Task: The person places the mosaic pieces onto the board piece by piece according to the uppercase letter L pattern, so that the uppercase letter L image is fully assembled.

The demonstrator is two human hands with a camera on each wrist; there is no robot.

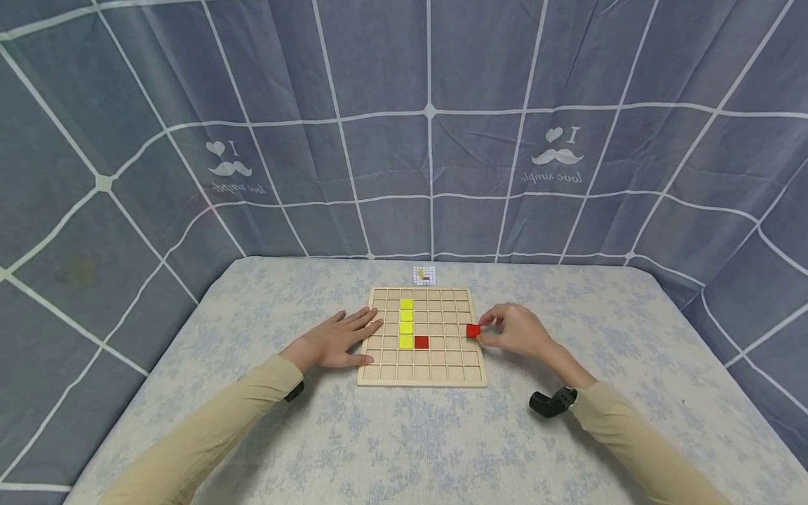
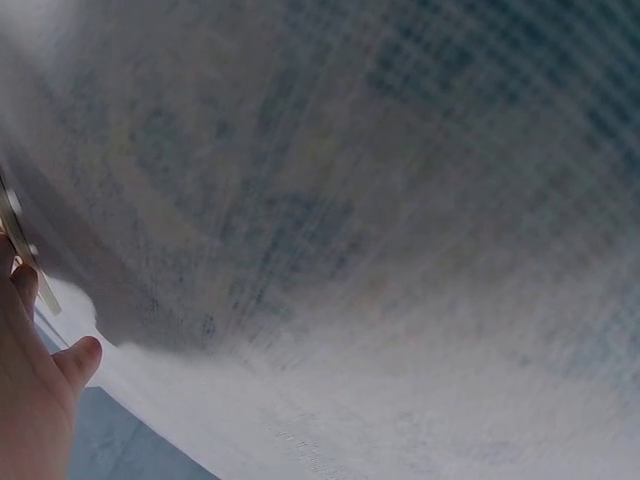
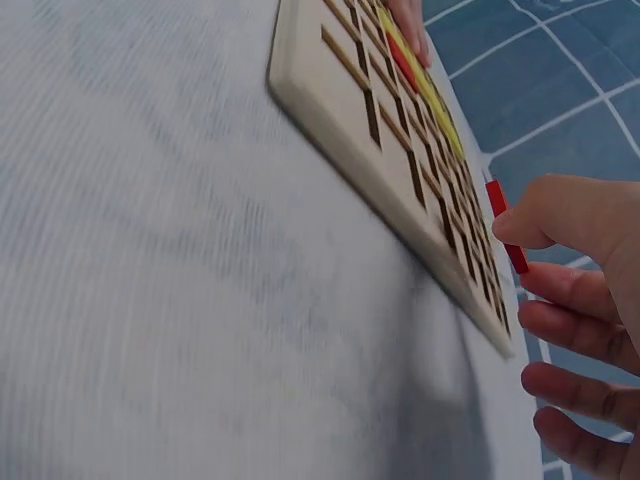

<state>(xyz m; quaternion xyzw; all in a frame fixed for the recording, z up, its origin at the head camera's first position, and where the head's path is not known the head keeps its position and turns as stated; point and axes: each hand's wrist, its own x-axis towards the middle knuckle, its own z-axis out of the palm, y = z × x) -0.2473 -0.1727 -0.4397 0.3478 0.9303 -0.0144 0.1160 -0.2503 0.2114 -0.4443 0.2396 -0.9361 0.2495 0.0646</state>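
- Right hand (image 1: 514, 331) pinched a red tile (image 1: 473, 330) between thumb and forefinger, other fingers loosely curled below it.
- Held that tile at the right edge of the board (image 1: 421, 377), over the last column, about level with the third yellow tile.
- Showed the same tile (image 3: 507, 240) edge-on in the right wrist view, thumb (image 3: 525, 226) on top, raised just off the board (image 3: 330, 115); could not tell whether touching it.
- Left hand (image 1: 337, 341) lay flat and open, palm down, fingers straight, on the table (image 1: 252, 421) at the board's left edge.
- Rested fingertips (image 1: 372, 324) on the left rim and thumb against the lower left side.
- Showed only palm and thumb (image 2: 40, 390) in the left wrist view, against blurred cloth.
- Carried a grid of square cells, pale wood, lying flat near mid-table.
- Held four yellow tiles (image 1: 406, 322) in one column, left of centre, stacked touching from the second row down.
- Held a second red tile (image 1: 421, 342) in the cell just right of the lowest yellow one.
- Lay well apart from the pinched tile, several cells between.
- Stood just beyond the board's far edge: a small card (image 1: 424, 275) with a printed grid, marks too small to read.
- Wore beige sleeves (image 1: 208, 435) on both arms, with a black strap device (image 1: 552, 402) at the right wrist.
- Hung behind and to both sides: a blue-grey curtain (image 1: 429, 140) with white lines.
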